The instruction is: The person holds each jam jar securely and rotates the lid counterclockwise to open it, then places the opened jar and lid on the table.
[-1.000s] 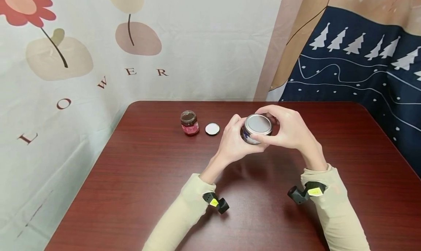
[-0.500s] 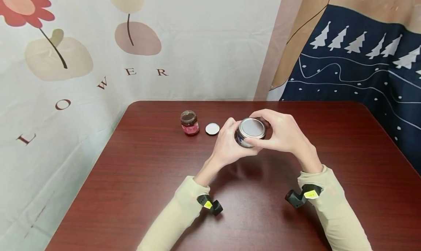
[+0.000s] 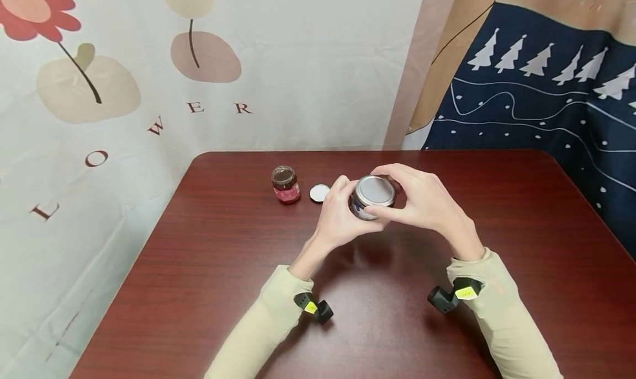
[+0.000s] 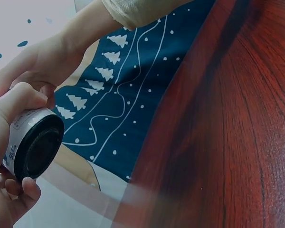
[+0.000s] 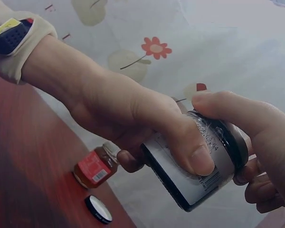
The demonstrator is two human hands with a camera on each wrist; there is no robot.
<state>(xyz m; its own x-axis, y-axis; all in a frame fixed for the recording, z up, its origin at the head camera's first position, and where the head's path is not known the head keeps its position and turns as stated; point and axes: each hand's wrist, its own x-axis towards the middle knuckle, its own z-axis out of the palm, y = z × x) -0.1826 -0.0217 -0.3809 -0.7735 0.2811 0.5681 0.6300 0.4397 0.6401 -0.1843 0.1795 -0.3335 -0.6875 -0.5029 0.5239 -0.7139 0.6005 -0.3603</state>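
Observation:
Above the table, my left hand grips the body of a dark glass jar with a white label. The fingers and thumb of my right hand are curled round the rim of its silver lid. From the left wrist view, the black underside of the jar shows, tilted. In the right wrist view, the left thumb lies across the label, near a barcode. A second jar, with a pink-red label and no lid on it, stands left of my hands.
A loose round lid, white inside up, lies between the second jar and my left hand. The dark red wooden table ends at a pale printed cloth behind and a navy tree-print cloth at the right.
Both hands have shifted a little left, carrying the jar with them. Their hold on the jar and lid looks much the same. The second jar and loose lid stay in place.

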